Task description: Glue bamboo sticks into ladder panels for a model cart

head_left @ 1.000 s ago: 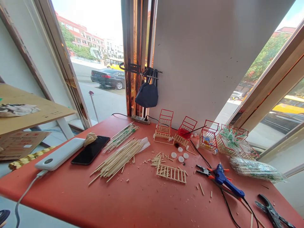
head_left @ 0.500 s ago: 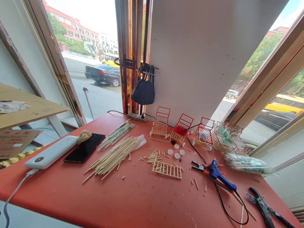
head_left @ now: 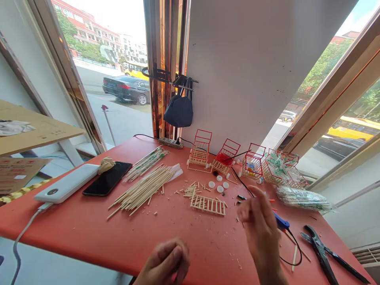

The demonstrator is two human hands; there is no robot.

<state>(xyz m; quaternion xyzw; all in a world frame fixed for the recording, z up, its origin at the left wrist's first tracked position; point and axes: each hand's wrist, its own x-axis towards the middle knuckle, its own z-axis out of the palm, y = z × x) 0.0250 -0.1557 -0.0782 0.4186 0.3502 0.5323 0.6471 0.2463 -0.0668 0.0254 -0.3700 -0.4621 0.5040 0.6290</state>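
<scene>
My left hand (head_left: 168, 261) is at the bottom middle, above the table's front edge, its fingers curled together; whatever they hold, if anything, is hidden. Raised over the right part of the table, my right hand (head_left: 259, 227) is blurred, with fingers bent, and covers most of the blue glue gun (head_left: 281, 221) and its neighbouring pliers. A small ladder-like stick frame (head_left: 208, 205) lies flat between and beyond the hands. Short cut sticks (head_left: 192, 191) are heaped behind it, near white round caps (head_left: 220, 189). Long wooden sticks (head_left: 142, 190) lie in a bundle to the left.
Red-and-wood stick chairs (head_left: 199, 152) line the back of the red table (head_left: 89, 237). A phone (head_left: 107, 179) and white power bank (head_left: 68, 183) lie left. Large black pliers (head_left: 320, 249) and a plastic-wrapped bundle (head_left: 304, 198) are right. A power strip (head_left: 170, 143) sits behind.
Both hands have come into view from below, the right one over the glue gun. The view has shifted slightly; the objects on the table look unmoved.
</scene>
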